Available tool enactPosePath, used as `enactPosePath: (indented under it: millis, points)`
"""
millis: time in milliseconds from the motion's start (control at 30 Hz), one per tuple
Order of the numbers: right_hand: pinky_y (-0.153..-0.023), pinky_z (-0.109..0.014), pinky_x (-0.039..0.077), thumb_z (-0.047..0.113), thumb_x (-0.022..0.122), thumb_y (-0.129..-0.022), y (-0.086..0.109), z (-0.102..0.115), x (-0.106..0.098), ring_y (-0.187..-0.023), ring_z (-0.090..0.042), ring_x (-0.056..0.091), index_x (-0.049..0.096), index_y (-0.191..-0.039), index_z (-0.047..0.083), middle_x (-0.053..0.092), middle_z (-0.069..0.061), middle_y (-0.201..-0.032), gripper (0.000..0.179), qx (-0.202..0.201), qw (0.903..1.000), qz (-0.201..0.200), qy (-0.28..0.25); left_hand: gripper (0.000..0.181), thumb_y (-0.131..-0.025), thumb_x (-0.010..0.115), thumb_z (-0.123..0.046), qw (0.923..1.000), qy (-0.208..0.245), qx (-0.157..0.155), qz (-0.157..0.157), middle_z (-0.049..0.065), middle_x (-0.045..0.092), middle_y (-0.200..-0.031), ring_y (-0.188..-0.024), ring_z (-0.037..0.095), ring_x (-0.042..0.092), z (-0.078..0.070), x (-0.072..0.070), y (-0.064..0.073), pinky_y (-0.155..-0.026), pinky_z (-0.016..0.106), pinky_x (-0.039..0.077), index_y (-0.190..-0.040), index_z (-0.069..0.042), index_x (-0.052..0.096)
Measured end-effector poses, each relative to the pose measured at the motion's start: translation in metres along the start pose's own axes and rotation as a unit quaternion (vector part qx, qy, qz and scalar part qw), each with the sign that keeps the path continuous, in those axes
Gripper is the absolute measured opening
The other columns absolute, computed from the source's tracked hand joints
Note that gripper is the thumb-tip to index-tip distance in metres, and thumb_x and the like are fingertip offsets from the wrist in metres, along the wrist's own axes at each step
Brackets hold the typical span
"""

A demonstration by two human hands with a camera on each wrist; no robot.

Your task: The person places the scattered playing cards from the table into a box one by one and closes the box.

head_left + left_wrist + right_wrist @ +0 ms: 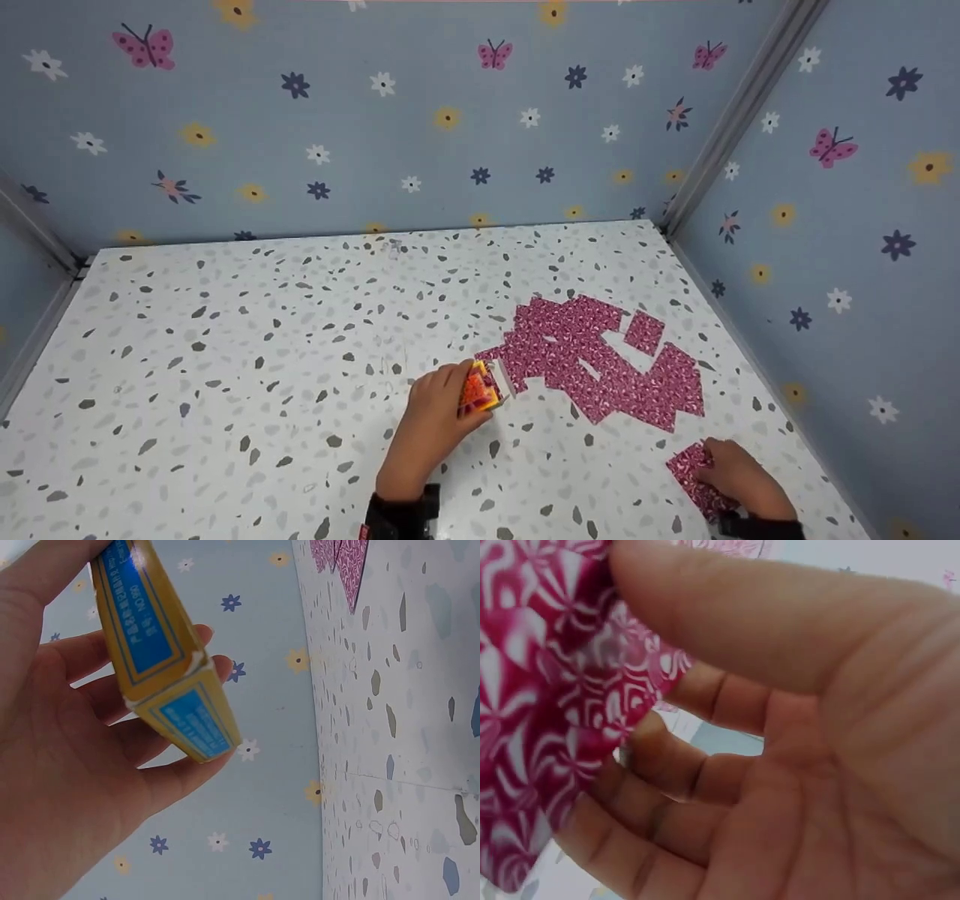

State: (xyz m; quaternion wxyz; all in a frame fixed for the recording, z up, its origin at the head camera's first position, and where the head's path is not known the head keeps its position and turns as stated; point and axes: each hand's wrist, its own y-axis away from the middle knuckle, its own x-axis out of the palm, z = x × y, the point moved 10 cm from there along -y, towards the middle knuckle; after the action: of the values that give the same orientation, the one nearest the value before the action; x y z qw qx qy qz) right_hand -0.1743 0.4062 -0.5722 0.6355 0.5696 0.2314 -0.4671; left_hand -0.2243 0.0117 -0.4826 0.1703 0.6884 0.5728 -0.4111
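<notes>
My left hand grips a small yellow, orange and blue card box between thumb and fingers, near the left end of the spread cards. In the left wrist view, the box shows blue printed panels with lettering. My right hand pinches a playing card with a pink-and-white swirled back, thumb on top and fingers beneath. The right wrist view shows this card up close; whether more cards lie under it I cannot tell.
Many cards with the same pink back lie overlapping on the white speckled table, right of centre. One card lies at the edge of the group. Blue flowered panels enclose the table at the back and sides.
</notes>
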Motion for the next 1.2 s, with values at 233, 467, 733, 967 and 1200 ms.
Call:
enactPosePath:
  millis: [233,467,733,967,1200]
  points:
    - [-0.065,-0.037,0.045,-0.001,0.056,-0.085,0.011,0.018,-0.01,-0.071,-0.019,0.051,0.054,-0.092,-0.003,0.057,-0.007,-0.078,0.009,-0.001,0.9998,-0.02,0.005,0.068,-0.077,0.073,-0.036,0.9996,-0.007,0.017,-0.021,0.013,0.058,-0.117,-0.109,0.031,0.054,-0.001,-0.002,0.0,-0.099,0.048,0.039,-0.129,0.0,0.049]
    - [-0.064,-0.039,0.05,-0.011,0.05,-0.084,0.02,0.05,-0.025,-0.074,-0.026,0.058,0.039,-0.116,-0.008,0.061,-0.017,-0.086,0.034,-0.038,0.9962,-0.077,-0.016,0.068,-0.078,0.073,-0.036,1.0,0.006,0.0,-0.002,0.013,0.057,-0.12,-0.112,0.032,0.052,0.0,0.002,-0.001,-0.1,0.048,0.038,-0.131,-0.002,0.048]
    - [-0.081,-0.046,0.05,-0.01,0.058,-0.079,0.016,0.121,-0.036,-0.091,-0.031,0.06,0.058,-0.105,-0.006,0.063,-0.015,-0.096,0.026,-0.147,0.9772,-0.145,-0.048,0.071,-0.077,0.072,-0.038,0.9998,-0.002,-0.011,0.014,0.015,0.056,-0.122,-0.114,0.033,0.051,0.003,0.004,-0.001,-0.1,0.05,0.038,-0.133,-0.002,0.047]
    - [-0.056,-0.026,0.039,0.003,0.063,-0.084,0.009,0.174,-0.048,-0.062,-0.011,0.046,0.056,-0.085,0.011,0.055,0.001,-0.072,0.011,-0.17,0.9696,-0.158,-0.077,0.069,-0.077,0.073,-0.036,0.9998,-0.005,-0.014,0.013,0.015,0.056,-0.12,-0.111,0.033,0.052,0.004,0.004,0.0,-0.097,0.049,0.039,-0.131,-0.001,0.048]
    - [-0.058,-0.026,0.043,-0.001,0.059,-0.087,0.01,0.206,-0.06,-0.067,-0.011,0.052,0.055,-0.109,0.007,0.059,-0.004,-0.084,0.024,-0.192,0.9565,-0.17,-0.138,0.07,-0.078,0.072,-0.038,0.9994,-0.007,-0.029,0.015,0.017,0.056,-0.122,-0.113,0.034,0.052,0.017,0.003,-0.001,-0.101,0.05,0.038,-0.132,-0.001,0.047]
